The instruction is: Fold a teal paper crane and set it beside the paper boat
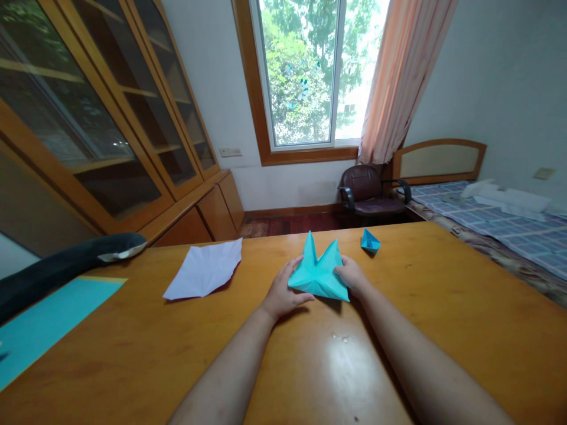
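Observation:
A turquoise sheet of folded paper with creases and two upright points is held just over the wooden table. My left hand grips its left edge, the thumb stretched out along the near side. On the opposite edge, my right hand pinches the paper, with its fingers partly hidden behind it. A small blue folded paper piece stands on the table beyond my right hand. To the left lies a creased white sheet of paper.
Flat turquoise sheets lie at the table's left, beside a long dark stuffed-looking object. Past the far edge stand a brown armchair and a bed. A glass-fronted cabinet fills the left wall.

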A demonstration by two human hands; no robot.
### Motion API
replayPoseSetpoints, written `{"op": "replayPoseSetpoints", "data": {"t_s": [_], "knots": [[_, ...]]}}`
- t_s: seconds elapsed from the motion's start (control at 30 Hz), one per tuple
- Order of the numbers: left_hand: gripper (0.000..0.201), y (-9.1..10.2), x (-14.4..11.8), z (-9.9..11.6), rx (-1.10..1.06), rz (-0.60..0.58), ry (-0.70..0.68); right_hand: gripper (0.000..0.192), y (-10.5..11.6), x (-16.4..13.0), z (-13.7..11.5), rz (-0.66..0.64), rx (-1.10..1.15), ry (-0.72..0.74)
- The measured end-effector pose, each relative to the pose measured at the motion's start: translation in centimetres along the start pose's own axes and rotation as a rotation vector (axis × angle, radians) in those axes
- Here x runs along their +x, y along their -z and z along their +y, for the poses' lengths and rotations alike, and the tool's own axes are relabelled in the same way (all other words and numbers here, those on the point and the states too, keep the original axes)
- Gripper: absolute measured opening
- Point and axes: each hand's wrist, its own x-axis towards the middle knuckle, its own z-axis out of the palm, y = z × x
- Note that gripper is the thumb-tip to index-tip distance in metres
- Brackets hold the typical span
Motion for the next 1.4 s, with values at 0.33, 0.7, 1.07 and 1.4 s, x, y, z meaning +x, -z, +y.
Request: {"op": "replayPoseSetpoints", "data": {"t_s": [0.33, 0.7, 1.07, 1.4], "knots": [[0.079, -0.5, -0.1, 0.5, 0.073, -0.031, -0.039, 0.028, -0.1, -0.4, -0.5, -0.026, 0.019, -0.02], [0.065, -0.5, -0.2, 0.6, 0.216, -0.048, -0.114, 0.03, -0.6, -0.8, -1.0, -0.057, 0.129, 0.004], [0.062, -0.6, -0.1, -0.1, 0.25, 0.009, -0.156, 0.041, -1.0, -1.2, -1.7, -0.038, 0.252, 0.083], [0.06, -0.7, 0.0, -0.2, 0.183, 0.038, -0.158, 0.024, -1.5, -2.3, -2.3, -0.11, 0.0, 0.409]]}}
